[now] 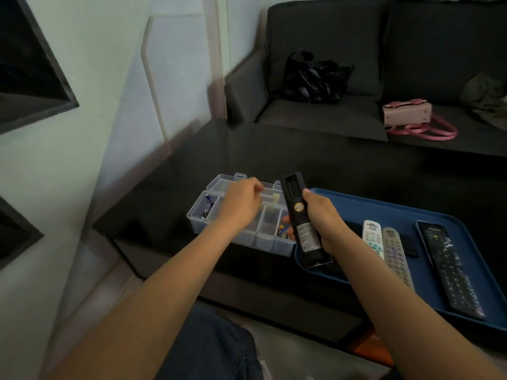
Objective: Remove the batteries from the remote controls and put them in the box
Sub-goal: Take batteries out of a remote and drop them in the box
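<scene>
Hands work over a dark tabletop [274, 149]; the right hand [322, 215] is clenched around a black remote [300, 220], held back side up and tilted away from the person, its battery bay open at the far end; whether cells remain in the bay cannot be told; the left hand [240, 204] hovers over the middle of a clear plastic box [269, 242], its fingers [256, 186] curled loosely together, and whether they pinch anything cannot be told from this angle; the box has a row of compartments and its lid [219, 182] lies open behind it; batteries [206, 208] sit in the far-left compartment, and more batteries [282, 231] show in the far-right one, just beside the held remote; a blue tray [384, 204] lies on the tabletop to the right, touching the box; on the tray rest a white remote [372, 235], a grey remote [396, 256] just beside it, a small black cover [408, 244], and a long black remote [447, 267] near the right edge; behind the tabletop stands a dark sofa [343, 116] with a black plastic bag [312, 78] and a pink handbag [407, 113] on its seat.
</scene>
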Demonstrator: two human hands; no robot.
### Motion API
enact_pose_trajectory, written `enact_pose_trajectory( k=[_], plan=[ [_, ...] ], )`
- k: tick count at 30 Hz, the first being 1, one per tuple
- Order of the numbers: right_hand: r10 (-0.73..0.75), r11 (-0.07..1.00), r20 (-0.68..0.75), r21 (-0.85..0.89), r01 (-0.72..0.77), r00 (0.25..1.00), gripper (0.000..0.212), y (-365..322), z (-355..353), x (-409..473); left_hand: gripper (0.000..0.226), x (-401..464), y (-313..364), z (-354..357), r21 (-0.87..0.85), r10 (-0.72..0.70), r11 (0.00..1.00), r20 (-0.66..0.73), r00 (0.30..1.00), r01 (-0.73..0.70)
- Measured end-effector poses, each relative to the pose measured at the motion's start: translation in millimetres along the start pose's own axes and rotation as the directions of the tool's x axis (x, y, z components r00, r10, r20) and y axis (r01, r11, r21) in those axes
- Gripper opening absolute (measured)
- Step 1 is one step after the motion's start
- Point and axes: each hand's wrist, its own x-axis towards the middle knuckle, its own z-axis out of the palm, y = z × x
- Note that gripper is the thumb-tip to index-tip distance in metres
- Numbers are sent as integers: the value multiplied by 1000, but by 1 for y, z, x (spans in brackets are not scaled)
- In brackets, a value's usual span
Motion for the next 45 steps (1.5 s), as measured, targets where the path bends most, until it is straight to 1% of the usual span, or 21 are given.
enact_pose_trajectory(
  k=[2, 3, 5, 6, 9, 13, 15, 18, 20, 23, 25, 28, 30, 32, 35, 38, 42, 45],
  plan=[
    [27, 999, 32, 37, -28, 999, 35, -2, 18, 0, 26, -3, -17, -13, 27, -6, 1000, -90, 996, 9],
    [33, 998, 48, 54, -36, 998, 34, -2, 27, 1, 26, -4, -27, -18, 78, -7, 997, -130, 991, 17],
    [41, 996, 77, 75, -46, 996, 35, -4, 44, 4, 27, -3, -47, -26, 234, -5, 971, -175, 985, 47],
    [42, 996, 87, 69, -48, 995, 37, -4, 52, 6, 29, -2, -57, -29, 320, -11, 945, -166, 986, 65],
    [44, 998, 114, 44, -49, 993, 37, -3, 70, 13, 28, 9, -84, -37, 495, -47, 867, -41, 998, 61],
    [41, 999, 131, 6, -42, 991, 35, 0, 83, 20, 30, 22, -97, -42, 606, -60, 795, 108, 992, -18],
    [35, 999, 125, -16, -33, 992, 35, 2, 85, 24, 32, 25, -100, -41, 641, -21, 763, 143, 990, -77],
    [39, 999, 121, -32, -35, 992, 36, 4, 87, 28, 37, 27, -104, -39, 660, 54, 737, 156, 986, -145],
    [37, 999, 122, -35, -33, 992, 37, 6, 88, 29, 41, 28, -105, -39, 685, 58, 712, 162, 985, -155],
    [27, 998, 137, -54, -19, 990, 37, 8, 89, 28, 37, 33, -104, -39, 739, 51, 651, 182, 982, -171],
    [32, 999, 143, -48, -25, 989, 37, 9, 89, 27, 36, 35, -104, -39, 755, 24, 636, 192, 981, -163],
    [14, 999, 148, -52, -7, 989, 38, 10, 88, 28, 39, 37, -106, -36, 729, 5, 667, 203, 979, -155],
    [5, 999, 153, -44, 2, 988, 38, 11, 87, 28, 37, 38, -108, -36, 691, -41, 713, 205, 978, -115],
    [-1, 999, 158, -43, 8, 987, 37, 11, 86, 28, 33, 40, -108, -37, 641, -125, 767, 209, 970, -39],
    [-14, 998, 159, -63, 25, 987, 35, 10, 84, 28, 36, 43, -103, -37, 560, -248, 822, 184, 951, 106],
    [-22, 997, 155, -67, 32, 988, 34, 10, 82, 28, 35, 45, -100, -36, 523, -321, 833, 194, 927, 179],
    [-20, 997, 160, -67, 31, 987, 34, 10, 82, 29, 34, 49, -96, -33, 539, -336, 824, 222, 915, 172],
    [-10, 998, 162, -60, 20, 987, 35, 10, 83, 31, 30, 53, -94, -27, 560, -382, 805, 233, 894, 197]
  ],
)
